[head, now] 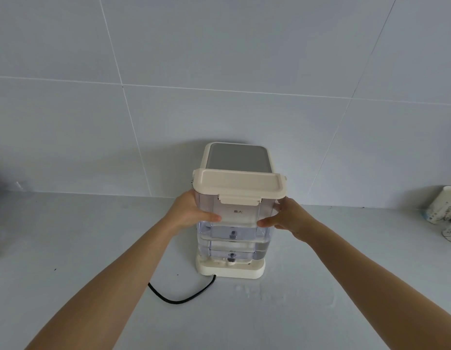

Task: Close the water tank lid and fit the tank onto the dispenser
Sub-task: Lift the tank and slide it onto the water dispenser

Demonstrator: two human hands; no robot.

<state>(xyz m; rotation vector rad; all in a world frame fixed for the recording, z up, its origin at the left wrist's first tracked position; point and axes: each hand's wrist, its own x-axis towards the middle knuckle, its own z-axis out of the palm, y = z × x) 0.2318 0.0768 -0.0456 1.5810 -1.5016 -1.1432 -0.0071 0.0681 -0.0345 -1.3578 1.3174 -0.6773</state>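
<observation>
A clear plastic water tank with water in its lower part stands over the cream base of the dispenser. Its cream lid lies flat on top, the front latch down. The dispenser's body with a grey top panel rises right behind the tank. My left hand grips the tank's left side, thumb on the front face. My right hand grips the right side the same way. Whether the tank's bottom rests fully in the base I cannot tell.
A black power cord curls from the base onto the grey counter. Two patterned paper cups lie at the right edge by the tiled wall. Water droplets speckle the counter in front of the base.
</observation>
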